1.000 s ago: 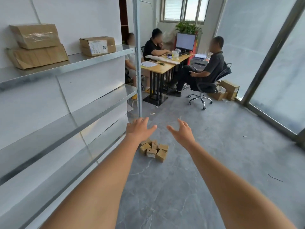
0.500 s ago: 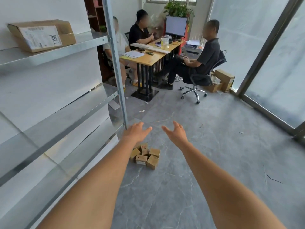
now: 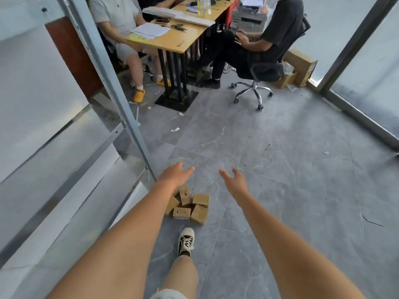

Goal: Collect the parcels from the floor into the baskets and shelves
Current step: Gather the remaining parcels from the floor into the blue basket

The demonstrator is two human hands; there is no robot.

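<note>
Several small cardboard parcels (image 3: 190, 205) lie in a cluster on the grey floor, just right of the shelf's front post. My left hand (image 3: 176, 174) hovers above the cluster's left side, fingers spread and empty; my left forearm hides part of the pile. My right hand (image 3: 234, 180) is held out to the right of the parcels, also spread and holding nothing. The metal shelves (image 3: 64, 160) run along the left wall, bare in the part visible here.
My foot in a black-and-white sneaker (image 3: 186, 241) stands just before the parcels. Ahead, people sit at a wooden desk (image 3: 177, 39); one uses a wheeled chair (image 3: 252, 91). Cardboard boxes (image 3: 299, 65) lie by the glass wall (image 3: 367, 83) on the right.
The view has tilted down and moved closer to the parcels; the upper shelf with its boxes has left the frame. Both hands stay spread above the pile, and my foot has come into view.
</note>
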